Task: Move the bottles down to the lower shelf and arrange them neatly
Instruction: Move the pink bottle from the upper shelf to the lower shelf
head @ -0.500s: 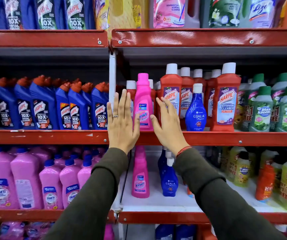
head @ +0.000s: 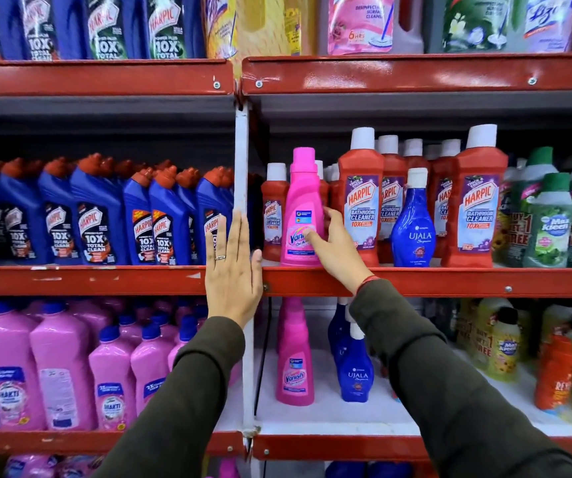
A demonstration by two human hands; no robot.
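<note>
In the middle of the frame, a pink Vanish bottle (head: 302,208) stands upright at the front of the middle shelf (head: 415,281), which has a red edge. The right hand (head: 338,251) comes up from the lower right and holds this bottle at its right side. The thumb lies on the front label and the other fingers (head: 329,215) curl behind the bottle, so they pinch it. The left hand (head: 232,270) is flat and open just left of the bottle, not touching it. Its fingers are straight and pressed close together, with the thumb out to the side, and one finger wears a ring (head: 220,257). This hand is in front of the white post (head: 242,160) and the red shelf edge. To the right on the same shelf stands a blue Ujala bottle (head: 412,222) among red Harpic bottles (head: 362,198). On the lower shelf (head: 329,422), in the lower middle of the frame, stand another pink Vanish bottle (head: 294,360) and, just right of it, blue Ujala bottles (head: 355,367). Both arms wear dark green sleeves (head: 181,408).
</note>
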